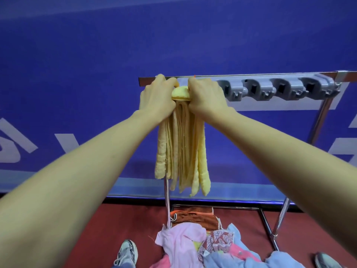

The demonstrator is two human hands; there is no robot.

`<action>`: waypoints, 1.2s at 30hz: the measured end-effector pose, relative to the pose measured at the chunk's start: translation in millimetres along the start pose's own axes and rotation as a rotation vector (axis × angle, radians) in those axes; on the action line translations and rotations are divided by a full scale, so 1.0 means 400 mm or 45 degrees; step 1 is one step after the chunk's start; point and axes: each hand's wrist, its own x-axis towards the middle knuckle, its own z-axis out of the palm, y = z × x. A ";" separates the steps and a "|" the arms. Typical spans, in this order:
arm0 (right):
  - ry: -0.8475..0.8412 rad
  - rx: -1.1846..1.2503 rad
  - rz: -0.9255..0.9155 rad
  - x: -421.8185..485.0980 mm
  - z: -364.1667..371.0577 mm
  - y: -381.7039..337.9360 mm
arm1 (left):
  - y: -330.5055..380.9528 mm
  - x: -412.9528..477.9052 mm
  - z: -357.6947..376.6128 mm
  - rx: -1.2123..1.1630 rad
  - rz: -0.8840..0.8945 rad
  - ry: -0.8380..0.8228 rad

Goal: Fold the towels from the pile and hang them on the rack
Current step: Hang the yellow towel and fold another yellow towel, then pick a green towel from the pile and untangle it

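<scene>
Left hand [156, 95] and right hand [206, 95] both pinch the towel [181, 147] top at the rack [270, 75] left end, folds hanging. Seating is hidden. Risk: thick bunch isn't held, so on release it drops onto the pile [202, 246] or unfolds.

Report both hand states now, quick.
Left hand: closed, holding the yellow towel at its top, by the rack.
Right hand: closed, holding the same yellow towel.

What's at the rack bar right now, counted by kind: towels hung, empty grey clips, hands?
Folded yellow terry towel: 1
Empty grey plastic clips: 4
Hands gripping the towel: 2, left hand and right hand
Total: 7
</scene>
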 end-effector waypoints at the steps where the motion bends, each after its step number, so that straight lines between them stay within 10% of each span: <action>1: 0.013 0.013 -0.007 0.001 0.000 0.000 | -0.002 0.002 0.004 -0.013 -0.003 0.019; 20: -0.219 0.138 0.454 -0.204 0.204 0.089 | -0.085 -0.220 0.233 -0.409 -0.547 -0.111; 36: -0.736 0.495 0.362 -0.579 0.484 0.062 | 0.000 -0.584 0.607 -0.596 -0.577 -0.802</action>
